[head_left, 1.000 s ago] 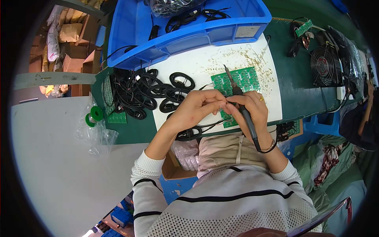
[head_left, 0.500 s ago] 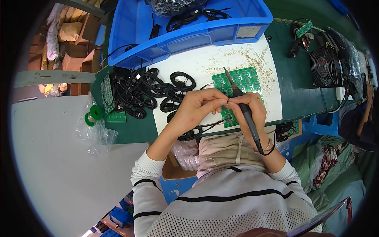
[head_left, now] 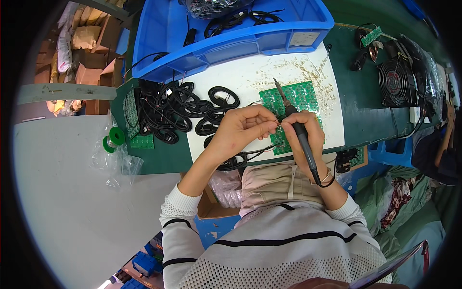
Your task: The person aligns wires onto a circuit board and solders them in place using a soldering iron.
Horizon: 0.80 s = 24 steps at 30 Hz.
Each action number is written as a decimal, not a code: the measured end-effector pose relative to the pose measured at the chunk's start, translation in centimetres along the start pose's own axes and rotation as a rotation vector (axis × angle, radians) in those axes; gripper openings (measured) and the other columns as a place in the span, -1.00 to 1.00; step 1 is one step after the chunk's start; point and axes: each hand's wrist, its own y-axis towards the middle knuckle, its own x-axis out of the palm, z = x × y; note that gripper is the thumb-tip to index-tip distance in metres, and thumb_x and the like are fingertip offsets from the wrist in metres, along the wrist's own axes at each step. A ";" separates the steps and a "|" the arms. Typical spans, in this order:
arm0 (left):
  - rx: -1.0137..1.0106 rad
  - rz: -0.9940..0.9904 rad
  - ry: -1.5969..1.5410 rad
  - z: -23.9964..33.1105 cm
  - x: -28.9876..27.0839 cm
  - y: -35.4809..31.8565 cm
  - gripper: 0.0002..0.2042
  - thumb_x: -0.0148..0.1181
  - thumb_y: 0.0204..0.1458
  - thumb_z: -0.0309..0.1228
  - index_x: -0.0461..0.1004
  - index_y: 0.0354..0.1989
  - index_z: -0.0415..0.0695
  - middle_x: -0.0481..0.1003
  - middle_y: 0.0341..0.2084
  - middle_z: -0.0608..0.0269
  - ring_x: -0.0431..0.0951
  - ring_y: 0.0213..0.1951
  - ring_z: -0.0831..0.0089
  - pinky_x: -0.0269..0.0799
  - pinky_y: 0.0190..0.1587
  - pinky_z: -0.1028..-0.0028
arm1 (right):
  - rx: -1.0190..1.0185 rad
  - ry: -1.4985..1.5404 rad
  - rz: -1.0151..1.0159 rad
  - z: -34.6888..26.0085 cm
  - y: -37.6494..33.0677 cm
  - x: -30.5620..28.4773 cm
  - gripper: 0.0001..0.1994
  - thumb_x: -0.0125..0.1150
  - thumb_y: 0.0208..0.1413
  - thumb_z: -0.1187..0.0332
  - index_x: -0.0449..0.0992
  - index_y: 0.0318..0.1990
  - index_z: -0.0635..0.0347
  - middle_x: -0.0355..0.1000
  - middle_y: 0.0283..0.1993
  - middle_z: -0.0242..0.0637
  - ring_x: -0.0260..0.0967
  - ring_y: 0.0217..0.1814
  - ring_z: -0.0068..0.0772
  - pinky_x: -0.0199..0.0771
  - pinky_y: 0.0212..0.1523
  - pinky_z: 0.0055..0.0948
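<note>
My right hand grips a black-handled soldering iron, its metal tip pointing up over a green circuit board panel on the white mat. My left hand pinches thin wire ends right beside my right hand's fingers, above the panel's near edge. A black cable runs from under my left hand along the mat's front edge.
Coiled black cables lie left of the mat. A blue crate with more cables stands at the back. A green solder spool sits at the left edge, a small fan at the right.
Both hands have stayed together over the board. The soldering iron's tip has shifted only slightly.
</note>
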 end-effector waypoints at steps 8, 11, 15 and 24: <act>0.030 0.056 -0.035 -0.3 0.5 -0.2 -0.88 0.25 0.20 -0.54 0.53 -0.15 -0.31 0.54 -0.34 0.27 0.46 -0.37 0.65 0.41 -0.28 0.61 | 0.046 0.017 0.000 -0.5 0.1 0.0 -0.78 0.45 -0.02 0.52 0.54 -0.23 0.17 0.51 -0.33 -0.23 0.41 -0.31 -0.21 0.38 -0.22 -0.32; 0.044 0.076 -0.039 -0.2 0.6 -0.2 -0.87 0.25 0.20 -0.54 0.52 -0.13 -0.30 0.53 -0.33 0.29 0.46 -0.36 0.66 0.40 -0.28 0.62 | 0.101 0.016 -0.014 -0.5 0.1 -0.2 -0.78 0.44 -0.01 0.51 0.55 -0.20 0.17 0.49 -0.32 -0.25 0.40 -0.31 -0.24 0.37 -0.23 -0.34; 0.052 0.086 -0.032 -0.2 0.7 -0.2 -0.88 0.24 0.21 -0.54 0.51 -0.13 -0.29 0.53 -0.33 0.31 0.46 -0.35 0.67 0.39 -0.28 0.62 | 0.081 0.004 -0.077 -0.7 0.5 -0.3 -0.78 0.44 0.01 0.49 0.55 -0.19 0.17 0.48 -0.33 -0.26 0.40 -0.31 -0.27 0.38 -0.24 -0.38; 0.146 0.118 0.046 -0.6 1.4 -0.2 -0.89 0.24 0.20 -0.58 0.51 -0.14 -0.29 0.53 -0.27 0.29 0.49 -0.31 0.64 0.44 -0.23 0.60 | 0.215 0.185 -0.037 -1.1 0.2 0.2 -0.84 0.38 0.11 0.50 0.52 -0.18 0.20 0.52 -0.29 -0.30 0.41 -0.33 -0.56 0.40 -0.29 -0.55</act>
